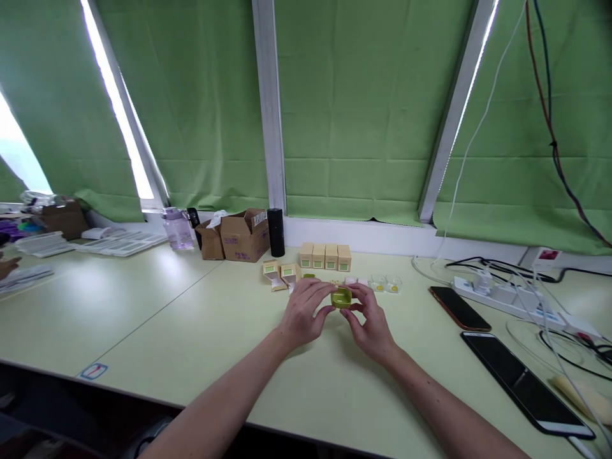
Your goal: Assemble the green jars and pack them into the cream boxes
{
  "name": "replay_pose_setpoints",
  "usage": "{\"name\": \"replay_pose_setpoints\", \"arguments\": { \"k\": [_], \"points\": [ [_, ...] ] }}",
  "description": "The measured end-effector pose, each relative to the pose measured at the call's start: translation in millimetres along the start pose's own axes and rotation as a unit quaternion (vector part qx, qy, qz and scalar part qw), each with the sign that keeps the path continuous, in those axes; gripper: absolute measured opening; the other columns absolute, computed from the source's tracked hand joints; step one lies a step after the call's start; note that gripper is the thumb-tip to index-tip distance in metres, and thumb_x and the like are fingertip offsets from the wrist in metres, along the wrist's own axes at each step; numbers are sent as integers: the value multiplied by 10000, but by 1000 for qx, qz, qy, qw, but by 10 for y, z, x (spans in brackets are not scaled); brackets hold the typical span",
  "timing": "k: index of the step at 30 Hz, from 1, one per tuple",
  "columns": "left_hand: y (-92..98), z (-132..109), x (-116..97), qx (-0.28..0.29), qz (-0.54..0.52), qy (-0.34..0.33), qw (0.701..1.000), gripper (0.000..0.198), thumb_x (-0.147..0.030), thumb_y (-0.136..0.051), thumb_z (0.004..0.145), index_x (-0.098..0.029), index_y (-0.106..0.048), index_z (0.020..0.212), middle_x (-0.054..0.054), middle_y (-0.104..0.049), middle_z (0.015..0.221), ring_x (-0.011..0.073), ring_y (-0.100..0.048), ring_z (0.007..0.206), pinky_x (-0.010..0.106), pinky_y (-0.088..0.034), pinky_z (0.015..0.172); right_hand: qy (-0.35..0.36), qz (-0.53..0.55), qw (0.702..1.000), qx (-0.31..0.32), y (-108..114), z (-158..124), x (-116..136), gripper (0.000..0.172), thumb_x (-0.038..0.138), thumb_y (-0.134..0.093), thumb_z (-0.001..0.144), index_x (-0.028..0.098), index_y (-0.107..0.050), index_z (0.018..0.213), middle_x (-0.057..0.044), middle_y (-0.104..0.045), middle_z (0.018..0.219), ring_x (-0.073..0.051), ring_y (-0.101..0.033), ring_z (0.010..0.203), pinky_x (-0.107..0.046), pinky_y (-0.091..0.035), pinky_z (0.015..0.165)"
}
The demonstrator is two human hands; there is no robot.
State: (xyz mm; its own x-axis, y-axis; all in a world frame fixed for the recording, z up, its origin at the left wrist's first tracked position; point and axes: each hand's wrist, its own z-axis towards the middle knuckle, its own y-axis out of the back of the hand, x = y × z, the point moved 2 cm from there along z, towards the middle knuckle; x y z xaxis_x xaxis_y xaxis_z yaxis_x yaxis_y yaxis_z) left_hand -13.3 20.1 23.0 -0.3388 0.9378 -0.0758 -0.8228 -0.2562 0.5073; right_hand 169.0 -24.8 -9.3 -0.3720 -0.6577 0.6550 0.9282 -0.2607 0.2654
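Your left hand (306, 310) and right hand (369, 324), part-closed, pinch green container (341, 298) from opposite sides, apparently for steadiness; boxes (331, 257) sit beyond.

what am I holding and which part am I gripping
A small green container, held by its opposite sides between the left hand and right hand.

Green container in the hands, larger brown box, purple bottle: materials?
Green container: probably plastic, glossy, by its bright highlights; could be glazed. Larger brown box: matte cardboard, by its folded flaps. Purple bottle: likely smooth tinted plastic, being see-through; glass possible.
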Motion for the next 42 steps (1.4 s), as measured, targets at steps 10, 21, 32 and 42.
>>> {"name": "replay_pose_setpoints", "arguments": {
  "k": [10,21,32,42],
  "points": [
    [-79,-35,53,-39,-48,96,993,198,-328,-662,950,-187,-728,1072,95,-766,927,239,-665,884,406,-525,805,-15,-33,999,12,16,-4,15,524,264,-598,952,281,-428,1447,-90,-692,1163,-230,-686,1000,-391,-625,792],
    [-125,-58,101,-18,-34,123,992,204,-322,-629,974,-179,-733,871,51,-742,765,191,-638,739,369,-464,762,-58,-41,997,20,13,11,-33,436,298,-579,933,267,-549,1367,-47,-722,970,-192,-676,811,-336,-592,708],
    [-56,-41,144,21,-65,154,986,270,-168,-538,970,-182,-651,1215,105,-742,1012,261,-587,1099,439,-520,932,-106,-4,994,26,58,57,-64,403,327,-681,850,248,-593,1235,33,-548,758,-157,-584,707,-266,-521,616],
    [-13,-15,31,87,53,21,995,572,-19,-581,881,-307,-582,1376,107,-553,1426,325,-374,1317,562,-448,1075,-118,-17,992,39,59,45,-130,369,334,-683,841,251,-590,1188,33,-506,795,-154,-562,724,-255,-519,599]
  ]
}}
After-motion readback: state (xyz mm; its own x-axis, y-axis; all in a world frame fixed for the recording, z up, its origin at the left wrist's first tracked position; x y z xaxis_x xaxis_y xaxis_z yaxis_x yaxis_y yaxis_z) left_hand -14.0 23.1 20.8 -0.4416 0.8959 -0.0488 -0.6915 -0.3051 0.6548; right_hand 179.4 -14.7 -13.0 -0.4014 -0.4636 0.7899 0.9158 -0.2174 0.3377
